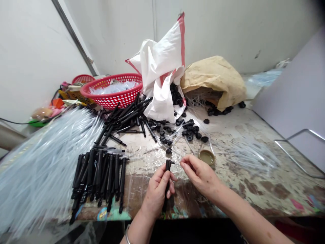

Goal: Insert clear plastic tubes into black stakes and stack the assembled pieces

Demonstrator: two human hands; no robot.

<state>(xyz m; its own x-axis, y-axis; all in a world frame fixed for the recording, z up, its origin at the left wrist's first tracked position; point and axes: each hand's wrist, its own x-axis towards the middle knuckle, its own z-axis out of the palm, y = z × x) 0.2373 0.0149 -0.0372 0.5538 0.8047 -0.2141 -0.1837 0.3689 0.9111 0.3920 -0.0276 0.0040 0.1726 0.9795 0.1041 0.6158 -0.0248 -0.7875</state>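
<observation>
Near the table's front edge, my left hand point(157, 187) is wrapped round a black plastic tube point(168, 165) with a short side spout at its top, held upright. My right hand point(201, 174) pinches a thin clear plastic tube point(177, 163) whose end meets or lies very close to the spout; I cannot tell whether it is on it. Just behind my right hand stands a small round dish point(207, 157) of liquid. Small black caps point(190, 130) are scattered beyond my hands. To the left lies a stack of similar black tubes point(101, 176).
A large heap of clear tubes point(50, 162) covers the left side. Behind are a red basket point(114, 98), a white sack point(162, 54) spilling black parts, and a brown paper bag point(215, 79). Loose clear tubes point(254, 156) and a metal wire frame point(291, 157) are on the right.
</observation>
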